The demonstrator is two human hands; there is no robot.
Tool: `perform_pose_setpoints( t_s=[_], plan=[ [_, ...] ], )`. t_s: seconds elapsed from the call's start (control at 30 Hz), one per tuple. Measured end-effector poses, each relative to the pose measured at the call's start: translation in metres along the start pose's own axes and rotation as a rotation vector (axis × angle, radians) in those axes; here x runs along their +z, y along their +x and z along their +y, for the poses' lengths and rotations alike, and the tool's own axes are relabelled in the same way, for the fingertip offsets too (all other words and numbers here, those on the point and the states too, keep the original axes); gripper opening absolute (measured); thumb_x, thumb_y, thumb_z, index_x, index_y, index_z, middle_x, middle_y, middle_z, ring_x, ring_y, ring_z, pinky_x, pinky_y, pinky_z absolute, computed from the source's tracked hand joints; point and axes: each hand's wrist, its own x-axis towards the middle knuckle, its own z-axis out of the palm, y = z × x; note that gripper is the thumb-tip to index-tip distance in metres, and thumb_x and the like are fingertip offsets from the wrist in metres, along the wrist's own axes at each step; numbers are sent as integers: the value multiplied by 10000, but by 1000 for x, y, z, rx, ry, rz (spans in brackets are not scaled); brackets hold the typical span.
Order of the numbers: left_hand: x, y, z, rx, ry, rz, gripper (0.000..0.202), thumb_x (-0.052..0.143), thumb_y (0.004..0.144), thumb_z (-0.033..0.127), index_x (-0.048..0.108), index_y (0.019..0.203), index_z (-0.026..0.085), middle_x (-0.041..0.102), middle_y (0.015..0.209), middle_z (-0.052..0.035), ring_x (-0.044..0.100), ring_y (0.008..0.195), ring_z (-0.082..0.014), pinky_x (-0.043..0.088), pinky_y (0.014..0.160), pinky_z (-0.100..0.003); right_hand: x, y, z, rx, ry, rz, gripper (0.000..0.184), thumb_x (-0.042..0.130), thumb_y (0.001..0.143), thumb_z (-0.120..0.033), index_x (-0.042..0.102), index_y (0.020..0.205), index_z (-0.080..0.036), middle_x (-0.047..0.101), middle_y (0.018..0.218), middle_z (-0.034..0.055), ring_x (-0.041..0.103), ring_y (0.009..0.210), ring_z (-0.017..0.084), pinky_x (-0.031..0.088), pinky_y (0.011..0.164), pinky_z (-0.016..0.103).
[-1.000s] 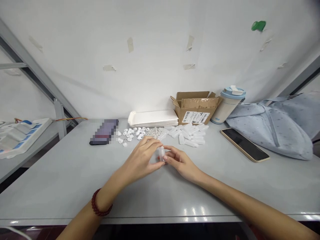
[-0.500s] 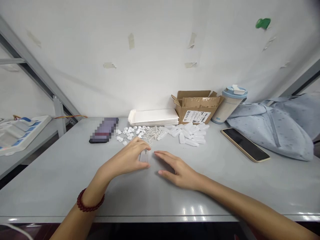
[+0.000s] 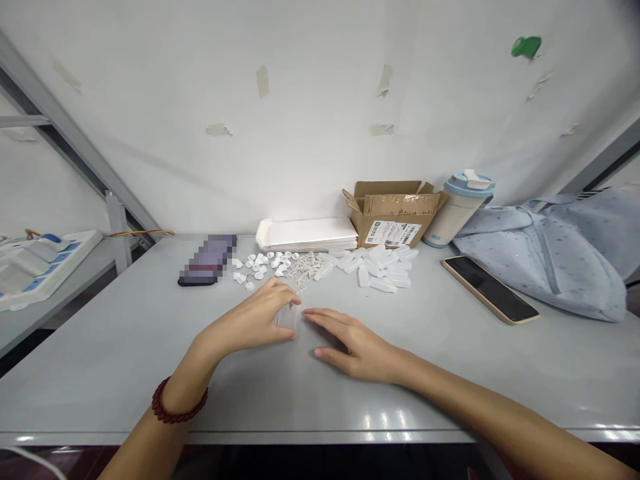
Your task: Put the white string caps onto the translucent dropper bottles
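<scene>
My left hand point(image 3: 265, 316) is curved over the table, thumb and fingers apart. Between them is a clear plastic piece point(image 3: 287, 319), partly hidden by the hand; whether the fingers touch it I cannot tell. Facing it from the right, my right hand point(image 3: 353, 343) rests low with its fingers stretched and thumb apart, holding nothing. Just beyond the hands lie several small white caps point(image 3: 260, 267), a tangle of thin white strings or sticks point(image 3: 305, 267), and a heap of translucent plastic tubes point(image 3: 383, 267).
Along the wall stand a stack of white paper sleeves point(image 3: 310, 233), an opened cardboard box point(image 3: 400, 213) and a blue-lidded tumbler point(image 3: 457, 210). A phone point(image 3: 493, 290) and a pale blue bag point(image 3: 545, 253) lie right; a partly blurred dark phone-like object point(image 3: 209, 260) lies left.
My right hand has shifted slightly left, its fingertips nearer my left hand. My left hand has dropped a little toward me. The things on the table lie as before.
</scene>
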Motion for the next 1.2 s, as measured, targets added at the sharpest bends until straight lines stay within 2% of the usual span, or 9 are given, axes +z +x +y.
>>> perform_pose_setpoints(
  t_s=[0.17, 0.33, 0.4, 0.57, 0.7, 0.8, 1.2],
  plan=[
    [0, -1, -1, 9, 15, 6, 419, 666, 716, 365, 595, 1103, 220, 593, 1082, -67, 492, 1118, -268, 466, 894, -382, 0, -1, -1, -10, -14, 1, 542, 550, 879, -309, 411, 1378, -146, 458, 1401, 156, 444, 1278, 248, 384, 1048, 428],
    [-1, 0, 2, -2, 10, 21, 434, 644, 746, 413, 581, 1132, 224, 600, 1098, -58, 497, 1122, -259, 465, 893, -361, -1, -1, -2, -1, -35, -15, 548, 554, 875, -305, 419, 1373, -119, 462, 1395, 168, 443, 1278, 254, 381, 1052, 416],
    [-2, 0, 2, -44, 13, 69, 388, 587, 798, 423, 577, 1126, 216, 605, 1100, -62, 497, 1123, -260, 459, 897, -370, -1, -1, -3, -8, -37, -15, 538, 550, 877, -305, 425, 1370, -129, 462, 1394, 167, 445, 1276, 257, 385, 1048, 422],
    [-2, 5, -5, -168, 23, 278, 292, 456, 867, 384, 596, 1046, 200, 623, 1107, -77, 526, 1088, -270, 466, 867, -402, -1, -2, -2, -25, -40, -12, 485, 543, 882, -300, 459, 1333, -139, 462, 1385, 162, 437, 1274, 250, 387, 1040, 416],
    [-3, 9, -9, -178, 17, 330, 248, 450, 858, 335, 605, 988, 191, 644, 1081, -72, 538, 1060, -265, 457, 874, -411, -1, -2, -2, -71, -11, 25, 325, 533, 884, -252, 562, 1196, -166, 559, 1188, 128, 530, 1110, 212, 450, 947, 363],
    [-3, 11, -9, -181, 9, 355, 224, 448, 854, 305, 610, 959, 191, 655, 1066, -67, 549, 1037, -260, 460, 865, -408, 1, -3, -2, -117, -45, 16, 298, 541, 880, -247, 579, 1168, -184, 584, 1066, 101, 544, 1005, 201, 449, 899, 362],
    [0, 15, -14, -172, 37, 420, 239, 421, 874, 314, 623, 935, 202, 677, 1010, -56, 584, 960, -248, 476, 803, -382, 3, -3, -4, -119, -192, -72, 405, 517, 892, -279, 507, 1279, -162, 551, 1194, 123, 483, 1079, 232, 400, 934, 387]
  ],
)
